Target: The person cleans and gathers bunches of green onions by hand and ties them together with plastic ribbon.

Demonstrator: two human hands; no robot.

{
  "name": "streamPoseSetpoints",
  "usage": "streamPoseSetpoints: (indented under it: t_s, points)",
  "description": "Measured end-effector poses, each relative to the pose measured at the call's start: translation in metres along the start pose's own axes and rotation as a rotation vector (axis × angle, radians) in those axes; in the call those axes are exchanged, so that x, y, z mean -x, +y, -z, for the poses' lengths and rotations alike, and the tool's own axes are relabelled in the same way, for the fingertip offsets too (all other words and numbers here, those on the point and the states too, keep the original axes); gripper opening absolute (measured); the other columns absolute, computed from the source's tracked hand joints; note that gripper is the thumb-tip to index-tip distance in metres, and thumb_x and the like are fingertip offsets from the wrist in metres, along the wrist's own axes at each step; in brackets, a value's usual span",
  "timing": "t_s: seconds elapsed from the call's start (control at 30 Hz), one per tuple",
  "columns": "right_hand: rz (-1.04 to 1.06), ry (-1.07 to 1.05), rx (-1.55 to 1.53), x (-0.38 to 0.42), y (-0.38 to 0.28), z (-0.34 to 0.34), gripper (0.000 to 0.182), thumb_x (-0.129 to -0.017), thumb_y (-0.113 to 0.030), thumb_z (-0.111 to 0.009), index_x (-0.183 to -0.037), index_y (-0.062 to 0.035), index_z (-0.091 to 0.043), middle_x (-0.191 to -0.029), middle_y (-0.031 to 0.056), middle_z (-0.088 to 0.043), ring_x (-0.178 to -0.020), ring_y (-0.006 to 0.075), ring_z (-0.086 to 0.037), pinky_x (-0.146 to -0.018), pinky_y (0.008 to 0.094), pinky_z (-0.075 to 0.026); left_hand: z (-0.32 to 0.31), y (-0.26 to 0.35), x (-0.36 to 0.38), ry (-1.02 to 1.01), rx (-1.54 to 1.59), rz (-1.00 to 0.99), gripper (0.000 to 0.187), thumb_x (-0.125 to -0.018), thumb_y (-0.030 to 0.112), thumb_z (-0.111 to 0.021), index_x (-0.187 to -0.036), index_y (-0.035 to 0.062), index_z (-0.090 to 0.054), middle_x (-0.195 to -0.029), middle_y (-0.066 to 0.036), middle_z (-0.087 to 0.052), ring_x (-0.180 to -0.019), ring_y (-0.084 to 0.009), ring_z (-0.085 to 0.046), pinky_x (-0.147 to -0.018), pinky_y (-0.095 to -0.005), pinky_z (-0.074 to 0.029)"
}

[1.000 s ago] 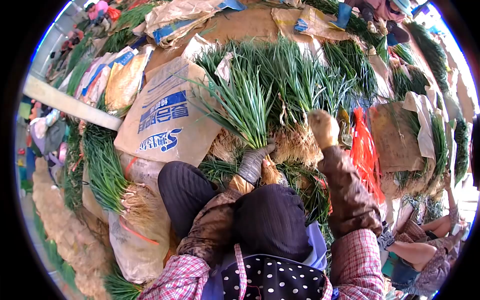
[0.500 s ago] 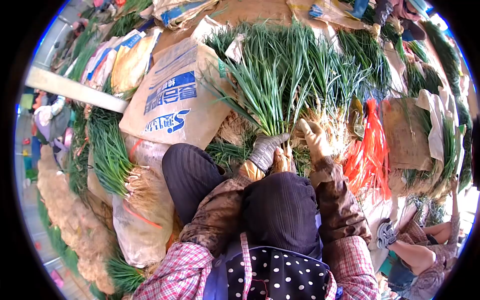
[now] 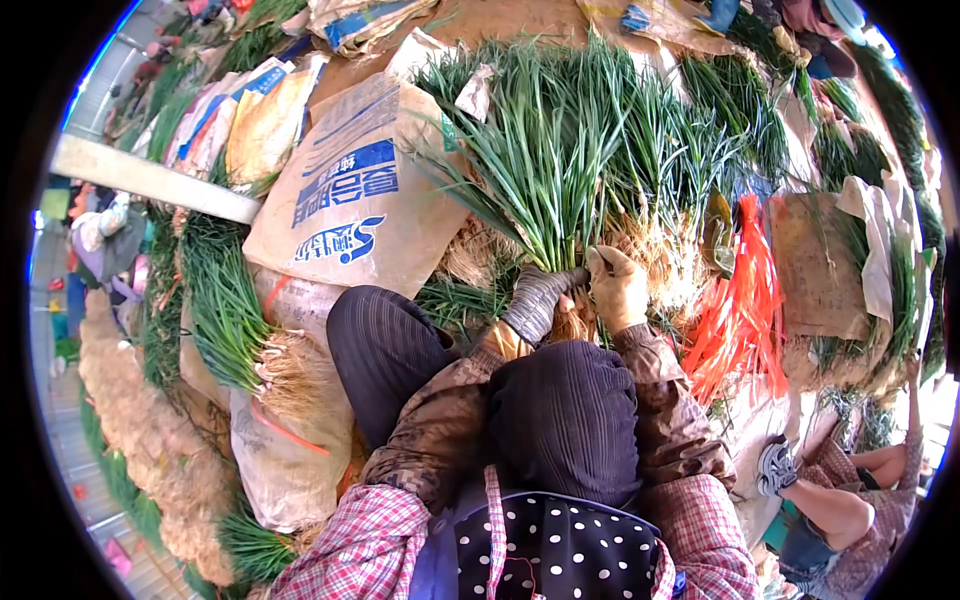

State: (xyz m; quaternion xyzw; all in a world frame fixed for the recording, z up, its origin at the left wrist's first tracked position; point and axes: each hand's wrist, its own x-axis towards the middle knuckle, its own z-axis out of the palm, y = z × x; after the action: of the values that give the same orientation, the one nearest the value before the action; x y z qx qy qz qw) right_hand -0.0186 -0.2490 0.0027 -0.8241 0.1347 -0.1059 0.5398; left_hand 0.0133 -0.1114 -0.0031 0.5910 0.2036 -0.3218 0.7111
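My left hand [image 3: 540, 300], in a grey wrapped glove, closes round the lower stems of a bunch of green onions [image 3: 548, 205]. The long leaves fan out away from me, and the pale brown roots [image 3: 572, 322] hang out below the hand, close to my knee. Just right of the stems is my right hand [image 3: 618, 288] in a pale tan glove. Its fingers are curled and pinched together near the bunch; whatever lies between them is too small to make out. Beyond it, more green onions [image 3: 665, 150] lie with their roots towards me.
To the right hangs a heap of red plastic strips [image 3: 738, 310]. A printed sack [image 3: 355, 190] lies at left, with a tied bundle of green onions [image 3: 225, 320] below it. Another person's leg and shoe [image 3: 775, 468] show at lower right. A pale beam [image 3: 150, 178] juts in from the left.
My right hand has turned and its fingers have curled in beside the stems. The left hand keeps its grip on the bunch, which looks slightly more gathered.
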Motion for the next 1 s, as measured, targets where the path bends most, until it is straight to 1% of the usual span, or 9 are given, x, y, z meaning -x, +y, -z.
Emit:
streamPoseSetpoints:
  t_s: [0.07, 0.17, 0.27, 0.57, 0.67, 0.77, 0.8, 0.9, 1.0]
  points:
    - [-0.194, -0.028, -0.173, 0.008, -0.001, 0.002, 0.027, -0.091, -0.026, -0.062, -0.096, 0.0003, -0.066, -0.078, 0.0064, -0.068, -0.069, 0.0156, -0.064, -0.059, 0.0267, -0.052, 0.0, -0.004, 0.002, -0.077, 0.228, -0.167, 0.017, -0.072, 0.01, -0.078, -0.079, 0.0001, -0.066, -0.059, -0.007, -0.064, -0.04, -0.0161, -0.055, -0.036, -0.0288, -0.042]
    - [-0.667, -0.045, -0.514, -0.003, 0.015, 0.008, 0.031, -0.094, -0.026, -0.058, -0.107, 0.0019, -0.059, -0.088, 0.009, -0.068, -0.072, 0.0171, -0.065, -0.06, 0.0308, -0.055, 0.001, -0.003, 0.005, -0.286, 0.472, -0.094, 0.012, -0.077, 0.004, -0.073, -0.086, -0.0013, -0.066, -0.072, -0.01, -0.067, -0.057, -0.0209, -0.063, -0.05, -0.0311, -0.052]
    - [-0.699, -0.184, -0.571, -0.016, 0.003, 0.006, 0.047, -0.09, -0.036, -0.061, -0.118, 0.0017, -0.055, -0.094, 0.0107, -0.067, -0.079, 0.0169, -0.064, -0.066, 0.0265, -0.052, 0.001, -0.001, 0.008, -0.393, 0.442, -0.128, 0.015, -0.078, 0.005, -0.072, -0.089, -0.002, -0.065, -0.077, -0.011, -0.067, -0.064, -0.0225, -0.065, -0.055, -0.0326, -0.053]
    - [-0.608, -0.216, -0.967, -0.035, 0.036, -0.018, 0.024, -0.085, -0.024, -0.07, -0.098, -0.005, -0.064, -0.073, 0.0024, -0.065, -0.06, 0.0096, -0.058, -0.05, 0.0245, -0.049, 0.006, 0.009, 0.029, -0.449, 0.439, 0.068, 0.022, -0.08, 0.007, -0.07, -0.098, -0.0006, -0.061, -0.083, -0.01, -0.067, -0.07, -0.0203, -0.065, -0.06, -0.0314, -0.054]
    - [-0.634, -0.255, -0.561, -0.021, 0.022, 0.002, 0.024, -0.084, -0.02, -0.071, -0.099, -0.0023, -0.065, -0.073, 0.0055, -0.066, -0.066, 0.013, -0.062, -0.058, 0.0282, -0.052, 0.003, 0.023, 0.031, -0.504, 0.237, -0.284, 0.022, -0.081, 0.011, -0.069, -0.099, 0.0011, -0.062, -0.083, -0.006, -0.067, -0.072, -0.0169, -0.064, -0.068, -0.0276, -0.052]
    - [-0.05, -0.629, 0.624, -0.002, 0.054, 0.015, 0.024, -0.083, -0.012, -0.066, -0.106, -0.0039, -0.064, -0.089, 0.0153, -0.069, -0.084, 0.0236, -0.067, -0.079, 0.0341, -0.054, 0.005, 0.024, 0.025, -0.542, 0.322, -0.27, 0.025, -0.084, 0.015, -0.068, -0.103, 0.0027, -0.058, -0.089, -0.007, -0.064, -0.081, -0.0183, -0.062, -0.074, -0.0307, -0.052]
    - [-0.164, -0.569, 0.712, -0.006, 0.035, 0.016, 0.015, -0.087, -0.014, -0.064, -0.1, -0.0084, -0.067, -0.094, 0.0132, -0.069, -0.084, 0.0209, -0.066, -0.079, 0.0292, -0.053, 0.005, 0.024, 0.024, -0.524, 0.344, -0.294, 0.032, -0.084, 0.012, -0.067, -0.112, 0.0022, -0.055, -0.09, -0.008, -0.063, -0.083, -0.02, -0.062, -0.074, -0.0348, -0.054]
    - [-0.503, -0.04, 0.703, -0.041, -0.037, 0.049, 0.035, -0.088, -0.038, -0.062, -0.108, -0.0097, -0.063, -0.09, 0.0134, -0.068, -0.082, 0.0207, -0.065, -0.071, 0.0335, -0.053, 0.001, 0.023, 0.028, -0.494, 0.472, -0.1, 0.046, -0.082, 0.012, -0.07, -0.124, 0.0051, -0.052, -0.085, -0.006, -0.062, -0.082, -0.021, -0.063, -0.071, -0.0368, -0.055]
    - [-0.373, -0.035, 0.678, -0.075, 0.003, 0.076, 0.036, -0.087, -0.041, -0.063, -0.098, -0.0065, -0.063, -0.081, 0.0112, -0.068, -0.067, 0.0212, -0.064, -0.064, 0.0347, -0.052, 0.001, 0.015, 0.032, -0.391, 0.473, 0.051, 0.039, -0.081, 0.011, -0.071, -0.118, 0.0042, -0.058, -0.083, -0.006, -0.064, -0.074, -0.0204, -0.064, -0.062, -0.0346, -0.055]
